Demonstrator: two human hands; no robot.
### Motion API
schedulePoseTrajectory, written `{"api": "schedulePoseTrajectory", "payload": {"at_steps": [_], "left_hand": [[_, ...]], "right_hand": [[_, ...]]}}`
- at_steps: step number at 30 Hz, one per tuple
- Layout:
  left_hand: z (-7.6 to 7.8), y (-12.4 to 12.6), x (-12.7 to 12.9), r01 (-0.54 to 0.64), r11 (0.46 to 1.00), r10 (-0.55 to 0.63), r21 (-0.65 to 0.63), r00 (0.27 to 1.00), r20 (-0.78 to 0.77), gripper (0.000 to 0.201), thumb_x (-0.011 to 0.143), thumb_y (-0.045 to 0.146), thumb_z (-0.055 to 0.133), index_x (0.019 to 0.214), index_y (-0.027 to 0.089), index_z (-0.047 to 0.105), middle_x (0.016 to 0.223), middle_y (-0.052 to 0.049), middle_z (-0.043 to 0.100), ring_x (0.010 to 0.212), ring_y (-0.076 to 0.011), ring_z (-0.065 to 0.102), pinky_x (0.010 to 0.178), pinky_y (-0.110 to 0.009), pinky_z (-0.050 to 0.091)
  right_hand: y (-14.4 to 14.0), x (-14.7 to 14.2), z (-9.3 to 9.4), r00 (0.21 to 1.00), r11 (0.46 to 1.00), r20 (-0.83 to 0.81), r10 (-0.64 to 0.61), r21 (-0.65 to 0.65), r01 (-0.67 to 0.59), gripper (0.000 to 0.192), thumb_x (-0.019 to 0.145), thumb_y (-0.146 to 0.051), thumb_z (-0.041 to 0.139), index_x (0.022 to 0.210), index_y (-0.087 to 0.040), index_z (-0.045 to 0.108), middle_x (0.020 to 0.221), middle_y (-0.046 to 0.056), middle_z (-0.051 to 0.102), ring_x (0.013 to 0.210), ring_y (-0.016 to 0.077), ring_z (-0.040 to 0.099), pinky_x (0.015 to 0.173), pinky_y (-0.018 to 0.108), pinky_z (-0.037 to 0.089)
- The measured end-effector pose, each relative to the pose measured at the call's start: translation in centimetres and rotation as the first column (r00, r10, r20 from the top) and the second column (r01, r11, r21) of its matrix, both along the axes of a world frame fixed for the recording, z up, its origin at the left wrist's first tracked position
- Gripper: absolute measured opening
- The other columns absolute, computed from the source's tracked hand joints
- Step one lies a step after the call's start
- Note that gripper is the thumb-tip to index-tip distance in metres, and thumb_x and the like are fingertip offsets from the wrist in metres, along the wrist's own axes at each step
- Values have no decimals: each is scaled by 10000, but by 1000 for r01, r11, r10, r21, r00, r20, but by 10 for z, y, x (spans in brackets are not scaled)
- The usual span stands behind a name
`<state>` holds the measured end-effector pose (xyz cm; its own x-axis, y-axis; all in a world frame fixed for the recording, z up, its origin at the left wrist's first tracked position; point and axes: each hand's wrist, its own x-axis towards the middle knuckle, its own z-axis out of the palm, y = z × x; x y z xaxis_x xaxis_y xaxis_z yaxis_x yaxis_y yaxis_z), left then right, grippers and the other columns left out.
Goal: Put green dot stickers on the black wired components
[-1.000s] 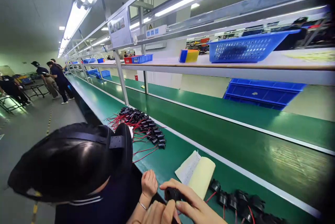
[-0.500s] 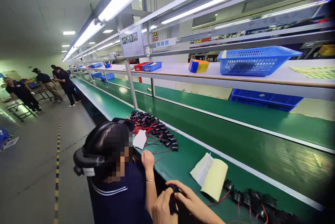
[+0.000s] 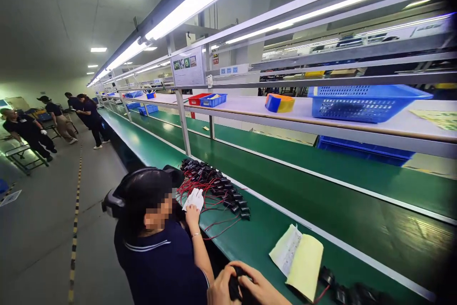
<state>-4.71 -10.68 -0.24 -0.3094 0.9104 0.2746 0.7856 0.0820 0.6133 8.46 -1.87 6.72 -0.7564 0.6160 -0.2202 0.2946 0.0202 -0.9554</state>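
Note:
At the bottom edge, my left hand point(image 3: 222, 288) and my right hand point(image 3: 260, 287) close together around a small black part point(image 3: 234, 287). Fingers cover most of it, so its exact kind is hidden. To the right of my hands, on the green bench, a yellowish sheet or booklet point(image 3: 306, 267) lies folded open. Beyond it sit several black cylindrical parts point(image 3: 326, 276) with red wires, partly cut off by the frame. Further up the bench is a big pile of similar black parts point(image 3: 217, 181) with red leads.
A co-worker point(image 3: 153, 248) in a dark shirt and headset sits close on my left, a hand at a white glove point(image 3: 194, 199). A shelf above the bench holds a blue basket point(image 3: 360, 103), tape rolls point(image 3: 279, 103) and small bins point(image 3: 213, 100). Other people stand in the far-left aisle.
My view has tilted up a little and shifted. The co-worker's hand has moved forward onto the white glove. My hands stay closed around the black part, now lower in view.

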Motion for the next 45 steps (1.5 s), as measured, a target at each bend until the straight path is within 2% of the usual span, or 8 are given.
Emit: {"api": "schedulePoseTrajectory", "payload": {"at_steps": [3,8,12,16,21,30,40,45], "left_hand": [[-1,5,-3,-9,1000,9,-14,999,34,292,756,51,517,935,246,640,863,5,755,784,-187,753,673,-261,593],[-8,3,-12,-32,999,33,-22,999,25,539,731,19,462,1198,215,645,1033,-67,766,948,-209,747,820,-315,614],[-13,1,-21,10,1000,-11,-29,1000,-22,649,665,20,468,1272,172,642,1033,-99,769,929,-236,751,827,-340,627],[-12,4,-25,18,999,-20,-30,998,-66,697,629,26,468,1287,174,645,1021,-100,772,915,-253,754,790,-348,638],[-11,5,-25,-23,1000,22,-10,994,-105,697,679,22,453,1344,162,607,1079,-110,771,936,-219,755,879,-309,620],[-17,2,-25,-92,996,91,4,990,-111,690,694,24,452,1355,145,603,1137,-118,770,958,-217,762,868,-286,623],[-17,12,-26,-119,993,119,-8,990,69,675,687,37,481,1326,186,640,1188,-96,762,1038,-228,745,954,-310,595],[-10,26,-24,-215,975,222,-56,937,269,493,741,118,542,1185,243,719,1116,-55,786,957,-233,759,867,-286,606]], "right_hand": [[12,-6,-5,999,999,14,41,-30,-41,519,795,-366,458,1223,-166,673,1235,103,712,1234,297,599,1120,428,415],[33,-20,-19,994,990,-11,106,-94,-107,559,824,-425,438,1291,-203,649,1354,89,652,1295,303,555,1166,460,357],[49,-27,-26,991,984,-33,131,-119,-134,552,793,-367,475,1290,-206,655,1337,87,662,1281,280,568,1143,435,391],[63,-34,-30,987,981,-37,154,-112,-157,537,789,-332,487,1281,-208,664,1364,85,648,1299,265,556,1156,424,380],[75,-42,-32,976,972,-55,213,-93,-217,517,807,-326,487,1278,-211,666,1352,86,652,1297,271,554,1154,439,380],[82,-50,-38,958,957,-98,269,-83,-277,523,797,-254,475,1286,-208,654,1313,71,677,1232,257,594,1081,406,430],[90,-50,-31,964,964,-85,252,-61,-257,493,810,-273,488,1261,-184,665,1330,95,666,1263,283,573,1116,429,400],[92,-48,-30,964,966,-96,249,-44,-254,479,796,-277,512,1236,-185,676,1292,110,679,1241,303,581,1107,459,404]]}}
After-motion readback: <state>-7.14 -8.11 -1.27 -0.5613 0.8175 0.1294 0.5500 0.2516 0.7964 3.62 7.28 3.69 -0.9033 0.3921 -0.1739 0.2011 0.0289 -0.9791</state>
